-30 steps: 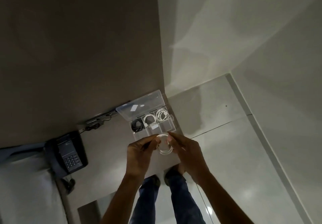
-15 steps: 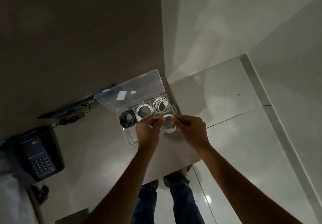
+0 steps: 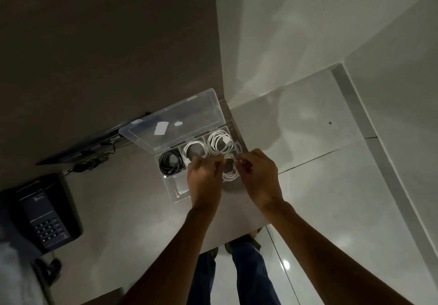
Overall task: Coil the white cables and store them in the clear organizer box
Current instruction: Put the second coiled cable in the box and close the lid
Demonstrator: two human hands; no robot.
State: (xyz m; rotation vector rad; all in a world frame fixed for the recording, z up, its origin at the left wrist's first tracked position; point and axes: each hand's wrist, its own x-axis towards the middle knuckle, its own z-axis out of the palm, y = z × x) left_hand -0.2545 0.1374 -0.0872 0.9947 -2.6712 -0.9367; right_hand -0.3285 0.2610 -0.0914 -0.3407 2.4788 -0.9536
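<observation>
Both hands over the bench (image 3: 132,210), near edge of the clear organizer box (image 3: 176,192). Left hand (image 3: 205,181) and right hand (image 3: 260,179): each grip pinched shut on one white cable coil (image 3: 230,170), held above a front compartment. Behind: two white coils (image 3: 219,142) stored in rear compartments, black cable (image 3: 169,161) at left. Lid (image 3: 175,123) open, tilted back.
</observation>
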